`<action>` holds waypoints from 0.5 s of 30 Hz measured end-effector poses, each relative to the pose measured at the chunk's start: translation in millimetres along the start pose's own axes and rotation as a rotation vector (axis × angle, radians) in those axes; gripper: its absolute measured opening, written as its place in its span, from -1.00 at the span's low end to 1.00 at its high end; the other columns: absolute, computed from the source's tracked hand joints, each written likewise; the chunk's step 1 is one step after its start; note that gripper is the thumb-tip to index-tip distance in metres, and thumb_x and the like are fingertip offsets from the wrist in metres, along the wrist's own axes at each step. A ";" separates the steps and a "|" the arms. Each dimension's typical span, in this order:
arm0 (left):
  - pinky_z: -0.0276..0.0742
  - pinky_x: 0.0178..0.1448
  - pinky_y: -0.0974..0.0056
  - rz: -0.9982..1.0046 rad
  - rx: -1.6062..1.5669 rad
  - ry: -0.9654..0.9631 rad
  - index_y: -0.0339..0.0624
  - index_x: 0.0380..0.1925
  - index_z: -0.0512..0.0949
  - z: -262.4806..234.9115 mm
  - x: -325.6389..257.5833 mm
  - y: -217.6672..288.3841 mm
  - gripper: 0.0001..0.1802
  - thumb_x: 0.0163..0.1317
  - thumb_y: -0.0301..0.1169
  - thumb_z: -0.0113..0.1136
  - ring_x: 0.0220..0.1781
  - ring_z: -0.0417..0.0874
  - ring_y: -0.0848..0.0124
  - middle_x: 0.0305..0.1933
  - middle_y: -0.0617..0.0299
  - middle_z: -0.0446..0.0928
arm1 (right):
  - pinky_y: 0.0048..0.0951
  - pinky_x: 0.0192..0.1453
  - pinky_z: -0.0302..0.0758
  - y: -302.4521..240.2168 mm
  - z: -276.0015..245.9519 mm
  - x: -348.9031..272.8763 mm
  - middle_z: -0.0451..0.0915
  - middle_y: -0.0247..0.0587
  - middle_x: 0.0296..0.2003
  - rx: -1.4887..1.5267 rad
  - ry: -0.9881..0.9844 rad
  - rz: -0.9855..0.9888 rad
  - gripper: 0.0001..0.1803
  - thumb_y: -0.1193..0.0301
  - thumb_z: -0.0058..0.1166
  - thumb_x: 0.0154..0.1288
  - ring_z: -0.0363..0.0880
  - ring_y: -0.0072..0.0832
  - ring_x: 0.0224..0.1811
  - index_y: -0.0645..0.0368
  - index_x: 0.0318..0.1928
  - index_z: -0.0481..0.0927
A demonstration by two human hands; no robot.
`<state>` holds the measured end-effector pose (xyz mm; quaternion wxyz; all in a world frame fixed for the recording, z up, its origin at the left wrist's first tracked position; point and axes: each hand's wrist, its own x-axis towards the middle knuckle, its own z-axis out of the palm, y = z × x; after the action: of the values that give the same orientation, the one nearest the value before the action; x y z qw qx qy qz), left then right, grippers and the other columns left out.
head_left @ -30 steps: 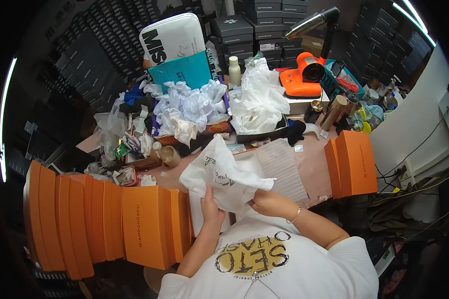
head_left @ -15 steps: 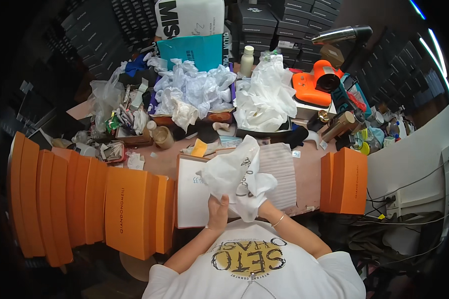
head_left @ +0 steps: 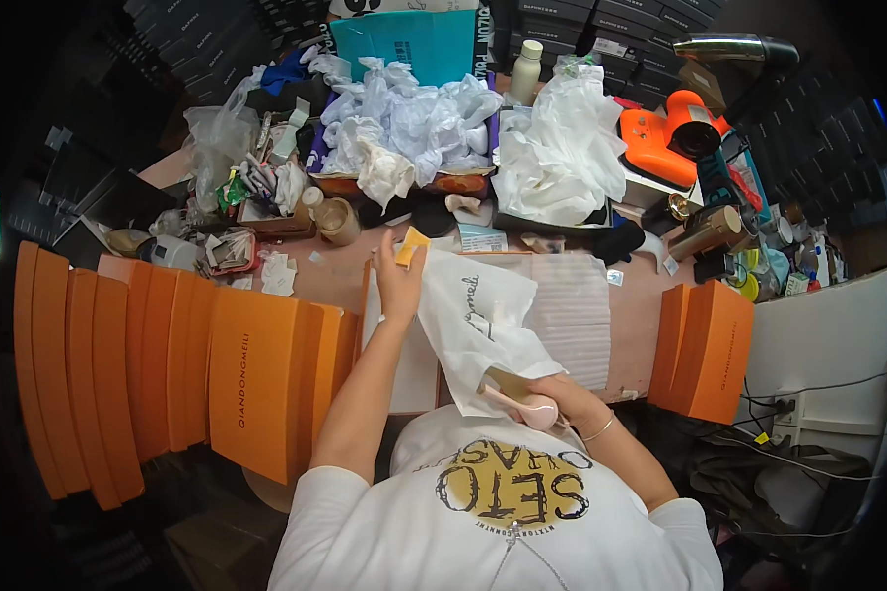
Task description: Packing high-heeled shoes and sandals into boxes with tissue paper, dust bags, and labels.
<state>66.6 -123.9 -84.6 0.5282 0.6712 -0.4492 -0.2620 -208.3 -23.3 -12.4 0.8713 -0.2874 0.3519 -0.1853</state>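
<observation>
My left hand (head_left: 397, 286) reaches over the back edge of an open orange shoebox, thumb and fingers on either side of a small yellow-orange block (head_left: 411, 248). My right hand (head_left: 570, 402), close to my body, grips a pale pink shoe (head_left: 536, 410) with a beige inside. A white printed sheet of tissue paper (head_left: 478, 305) drapes from the shoe across the box. Much of the shoe is hidden by the paper and my fingers. The open shoebox (head_left: 416, 382) shows a white inside under the paper.
Orange shoeboxes (head_left: 256, 384) stand in a row at left, with more orange boxes (head_left: 705, 345) at right. Behind are a box of crumpled tissue (head_left: 404, 128), a pile of white paper (head_left: 562, 158), an orange appliance (head_left: 660, 148), a bottle (head_left: 526, 71) and jars (head_left: 338, 223).
My left hand has left the paper and moved forward to the yellow-orange block. The paper bundle has opened out, showing the pink shoe in my right hand. The whole view has shifted.
</observation>
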 end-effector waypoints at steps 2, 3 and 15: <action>0.15 0.36 0.12 0.212 -0.069 0.024 -0.34 0.22 0.31 -17.3 -28.7 43.5 -0.32 0.29 -0.02 0.09 0.33 0.26 0.10 0.27 -0.13 0.26 | -0.47 -0.43 0.54 9.8 -1.0 12.3 0.60 -0.12 -0.23 0.328 -0.092 0.018 -0.53 0.22 0.04 0.31 0.59 -0.49 -0.36 0.29 0.09 0.41; 0.03 0.45 0.05 0.279 -0.194 -0.106 -0.31 0.27 0.25 -36.1 -53.1 66.8 -0.24 0.25 0.02 0.12 0.42 0.14 0.03 0.36 -0.16 0.13 | -0.51 -0.40 0.52 8.4 1.3 16.3 0.57 -0.14 -0.22 0.370 -0.087 -0.001 -0.52 0.22 -0.01 0.32 0.56 -0.53 -0.37 0.28 0.12 0.37; 0.48 -0.18 0.29 0.112 0.110 -0.093 -0.32 -0.24 0.63 -58.3 -110.2 62.4 -0.81 0.10 -0.58 0.22 -0.27 0.58 0.22 -0.26 0.06 0.53 | -0.37 -0.13 0.59 4.6 10.6 23.1 0.50 0.04 -0.05 -0.052 -0.120 0.193 -0.44 0.41 -0.10 0.24 0.59 -0.37 -0.23 0.38 0.24 0.23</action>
<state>43.7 -1.7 -21.5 0.4831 0.6601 -0.5239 -0.2376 -184.3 -28.0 -20.8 0.8969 -0.2854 0.3298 -0.0737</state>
